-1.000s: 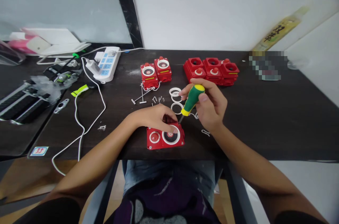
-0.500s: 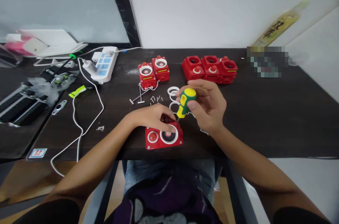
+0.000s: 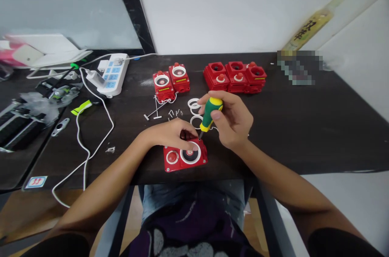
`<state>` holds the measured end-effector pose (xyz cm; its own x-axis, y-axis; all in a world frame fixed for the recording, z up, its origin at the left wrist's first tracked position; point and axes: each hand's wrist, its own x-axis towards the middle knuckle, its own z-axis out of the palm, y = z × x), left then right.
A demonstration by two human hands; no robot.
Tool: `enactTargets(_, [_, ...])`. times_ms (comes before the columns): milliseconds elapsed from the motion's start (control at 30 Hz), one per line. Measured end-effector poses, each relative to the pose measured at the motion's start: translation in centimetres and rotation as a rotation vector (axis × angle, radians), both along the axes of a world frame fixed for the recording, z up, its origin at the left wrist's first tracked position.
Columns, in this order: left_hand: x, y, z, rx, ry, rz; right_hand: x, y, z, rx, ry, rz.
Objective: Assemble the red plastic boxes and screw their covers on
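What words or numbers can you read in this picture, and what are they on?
Yellow strip against the wall: dark Chinese characters, too blurred to read.
Sticker on the table corner: red marks, too small to read.
Yellow labels on the far red boxes: too small to read.
No text reads clearly.

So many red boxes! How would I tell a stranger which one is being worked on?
On the dark table, look to the near edge. The red box there lies alone under the left hand, with the screwdriver in the right hand touching it; the other red boxes sit grouped farther back.
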<state>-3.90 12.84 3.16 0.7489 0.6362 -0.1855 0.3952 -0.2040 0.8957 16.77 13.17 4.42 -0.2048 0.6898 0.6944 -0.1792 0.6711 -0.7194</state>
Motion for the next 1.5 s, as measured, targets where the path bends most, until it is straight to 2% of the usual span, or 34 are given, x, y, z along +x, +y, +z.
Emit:
enactTargets(333, [-0.2, 0.1, 0.0, 0.026, 0.009, -0.012, 0.2, -0.7, 0.3, 0.128, -0.001, -0.060])
enactTargets(600, [0.2, 0.0, -0.3, 0.013, 0.019, 0.013, 0.2, 0.3, 0.6, 0.125, 0.136, -0.329])
enactTargets(700, [-0.9, 0.4, 0.2, -0.023, 0.017, 0.011, -0.2, 1.1, 0.4, 0.073, 0.190, -0.406])
enactTargets(767, [-2.5, 1.1, 0.7, -0.006, -0.005, 0.118, -0.4, 1.7, 0.0, 0.036, 0.222, -0.409])
enactTargets(800, [-3.4, 1.4, 1.0, 0.044, -0.030, 0.227, -0.5, 2.1, -0.2, 0.022, 0.234, -0.396])
enactTargets(900, [-5.6, 2.5, 1.3, 0.310, -0.134, 0.677, -0.6, 2.9, -0.7, 0.007, 0.257, -0.361])
enactTargets(967, [-6.0, 3.0, 0.9, 0.438, -0.150, 0.803, -0.8, 3.1, -0.9, 0.002, 0.253, -0.355])
enactTargets(1033, [-5.5, 3.2, 0.1, 0.497, -0.131, 0.791, -1.0, 3.1, -1.0, -0.010, 0.240, -0.346])
enactTargets(1100, [-4.5, 3.2, -0.5, 0.524, -0.120, 0.708, -1.3, 2.9, -1.2, -0.022, 0.234, -0.335])
enactTargets(1200, [-3.4, 2.9, -1.0, 0.462, -0.147, 0.554, -1.6, 2.8, -1.7, -0.051, 0.232, -0.319])
enactTargets(1267, [-3.1, 2.8, -1.1, 0.380, -0.151, 0.503, -1.8, 2.9, -2.1, -0.083, 0.236, -0.309])
enactTargets(1500, [-3.9, 3.0, -1.4, 0.269, -0.057, 0.497, -2.0, 3.1, -2.6, -0.142, 0.241, -0.334])
